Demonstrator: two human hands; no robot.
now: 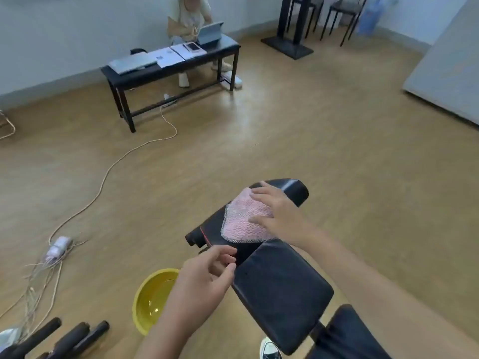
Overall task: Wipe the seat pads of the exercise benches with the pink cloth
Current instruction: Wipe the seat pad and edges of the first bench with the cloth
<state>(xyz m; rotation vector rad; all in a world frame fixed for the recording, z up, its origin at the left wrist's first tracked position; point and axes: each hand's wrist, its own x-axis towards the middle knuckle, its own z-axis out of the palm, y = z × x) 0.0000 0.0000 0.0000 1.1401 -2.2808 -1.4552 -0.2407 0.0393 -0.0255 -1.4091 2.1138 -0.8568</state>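
A black exercise bench stands in front of me, with a far seat pad (pixel 293 189) and a nearer pad (pixel 282 294). The pink cloth (pixel 245 220) lies spread flat on the far pad. My right hand (pixel 274 212) presses on the cloth's right side with fingers spread. My left hand (pixel 204 278) hovers at the left edge of the bench by the gap between the two pads, fingers curled and thumb near fingertips, with nothing seen in it.
A yellow basin (pixel 153 299) with a little water sits on the wood floor left of the bench. Black foam rollers (pixel 77 338) lie at bottom left. A power strip (pixel 58 248) and cables trail left. A person sits at a black desk (pixel 168 71) at the back.
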